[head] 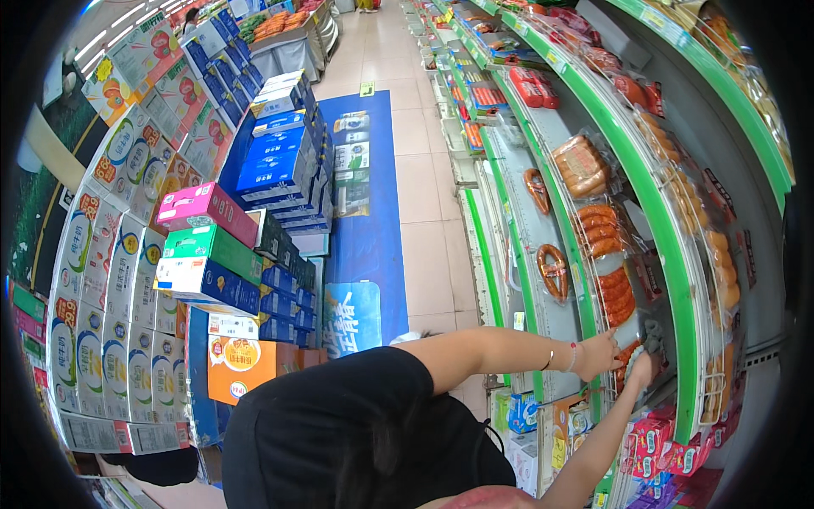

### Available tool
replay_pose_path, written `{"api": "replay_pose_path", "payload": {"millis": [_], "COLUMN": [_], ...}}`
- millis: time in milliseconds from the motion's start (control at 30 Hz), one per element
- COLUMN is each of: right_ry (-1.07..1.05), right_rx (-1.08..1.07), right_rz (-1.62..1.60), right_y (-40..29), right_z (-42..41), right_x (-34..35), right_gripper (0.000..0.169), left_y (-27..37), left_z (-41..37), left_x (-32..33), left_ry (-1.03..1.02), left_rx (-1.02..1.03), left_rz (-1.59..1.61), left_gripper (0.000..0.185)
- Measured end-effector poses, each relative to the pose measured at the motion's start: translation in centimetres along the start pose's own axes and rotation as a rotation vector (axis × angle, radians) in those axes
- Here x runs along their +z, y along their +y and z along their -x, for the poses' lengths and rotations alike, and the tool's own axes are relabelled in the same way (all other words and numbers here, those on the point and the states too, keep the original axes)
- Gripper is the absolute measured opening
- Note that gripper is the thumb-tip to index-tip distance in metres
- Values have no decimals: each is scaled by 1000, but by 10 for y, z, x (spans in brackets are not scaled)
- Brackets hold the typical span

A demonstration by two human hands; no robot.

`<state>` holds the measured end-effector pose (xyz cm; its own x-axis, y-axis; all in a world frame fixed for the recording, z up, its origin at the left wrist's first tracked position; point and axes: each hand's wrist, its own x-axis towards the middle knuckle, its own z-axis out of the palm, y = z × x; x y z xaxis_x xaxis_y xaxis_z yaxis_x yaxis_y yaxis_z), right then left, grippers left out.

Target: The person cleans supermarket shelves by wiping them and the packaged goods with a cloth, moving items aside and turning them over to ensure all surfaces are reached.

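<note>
On the mid-height shelf at the right, my left hand (pixel 596 357) reaches over the front edge, fingers spread against a pack of red-brown sausages (pixel 626 356). Whether the fingers grip the pack is unclear. Close beside it, my right hand (pixel 645 370) is closed on a bunched grey cloth (pixel 653 334), which lies over the shelf surface behind the sausages. Just beyond my hands are a pack of sliced-looking red sausages (pixel 615 298) and a clear pack of curved sausages (pixel 599 230). A larger wrapped block of sausages (pixel 580 167) sits farther along the same shelf.
Green-edged shelves (pixel 661 254) curve above and below my hands; wire guards (pixel 712 382) front the upper one. Two looped sausages (pixel 551 272) rest on a lower shelf. Stacked milk cartons (pixel 114 273) stand left, across a tiled aisle (pixel 435 267) with a blue floor mat (pixel 388 254).
</note>
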<state>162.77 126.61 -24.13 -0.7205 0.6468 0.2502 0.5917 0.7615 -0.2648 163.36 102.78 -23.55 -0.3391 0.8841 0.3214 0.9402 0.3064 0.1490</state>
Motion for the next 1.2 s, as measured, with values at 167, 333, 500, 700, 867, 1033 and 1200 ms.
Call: {"api": "replay_pose_path", "payload": {"millis": [167,333,500,700,867,1033,1200], "right_ry": [-78,-56,-374,-57,159,-469,-436], "right_rx": [-104,-114,348,466,-191,175,63], "right_rz": [259,124,100,277,295,298,482], "right_y": [12,33,14,9,22,-16,-63], "right_z": [14,68,34,11,60,30,14], "right_x": [-9,-15,-25,6,18,-18,-43], "right_gripper": [52,56,61,65,61,46,41], "left_y": [2,-22,-36,-32,-40,-41,-28], "left_z": [-4,-7,-26,-29,-28,-39,-40], "left_x": [1,-1,18,32,24,9,22], "left_ry": [-65,-76,-92,-35,-36,-200,-182], "left_rx": [67,241,469,543,537,535,488], "left_rz": [-122,-130,-28,6,2,4,-102], "left_gripper": [71,68,62,57,63,62,52]}}
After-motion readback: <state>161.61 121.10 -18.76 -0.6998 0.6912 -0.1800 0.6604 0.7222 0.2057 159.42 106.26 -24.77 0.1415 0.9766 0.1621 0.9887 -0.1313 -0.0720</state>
